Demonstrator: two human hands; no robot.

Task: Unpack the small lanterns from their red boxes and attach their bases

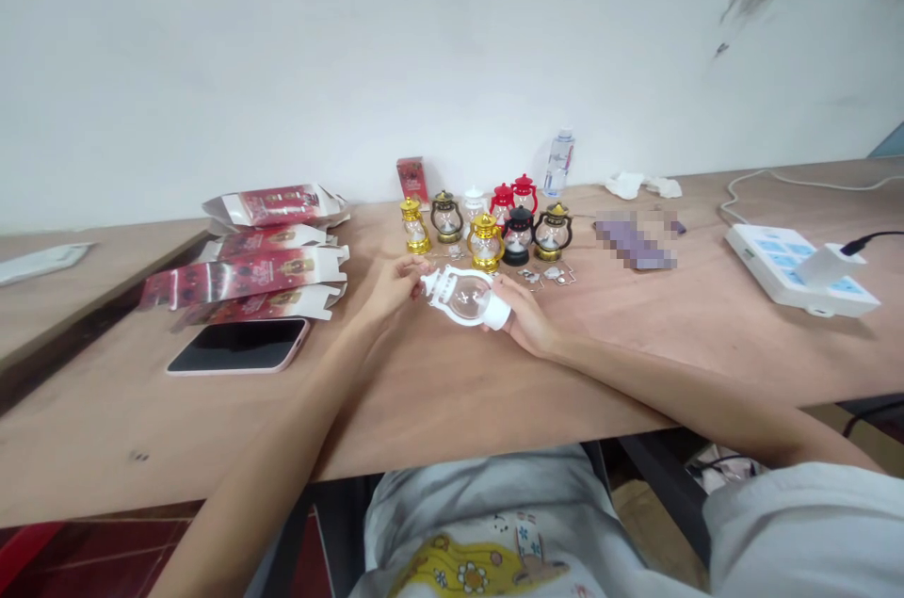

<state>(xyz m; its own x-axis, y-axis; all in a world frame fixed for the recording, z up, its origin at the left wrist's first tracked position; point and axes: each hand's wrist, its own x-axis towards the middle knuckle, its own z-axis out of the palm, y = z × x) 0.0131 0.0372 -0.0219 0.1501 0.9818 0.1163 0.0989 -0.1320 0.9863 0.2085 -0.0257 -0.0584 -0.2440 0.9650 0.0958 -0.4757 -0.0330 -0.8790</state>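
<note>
The right hand (526, 315) is closed around the base of a white lantern (470, 299), held tilted above the tabletop (494, 410) with its cap toward the left hand (395, 285); the left fingers are curled at that cap, and whether they grip it or merely touch it I cannot tell. Part of the right hand is hidden behind the base, a purple item (639, 242) is pixelated, and the standing white lantern (473, 202) is partly covered by its neighbours. Eight lanterns stand behind the hands: that white one, two gold (487, 245), two red (524, 193), two bronze (552, 233) and one black (519, 235). Small metal pieces lie among them, seemingly wire hooks, too fine to count. Four flattened cartons (261, 278) overlap at left, beside one phone (238, 347); one upright red box (412, 179) and one bottle (560, 163) stand near the wall. The wood-coloured tabletop, with a white power strip (783, 266) at right, meets a scuffed pale wall (452, 33).
</note>
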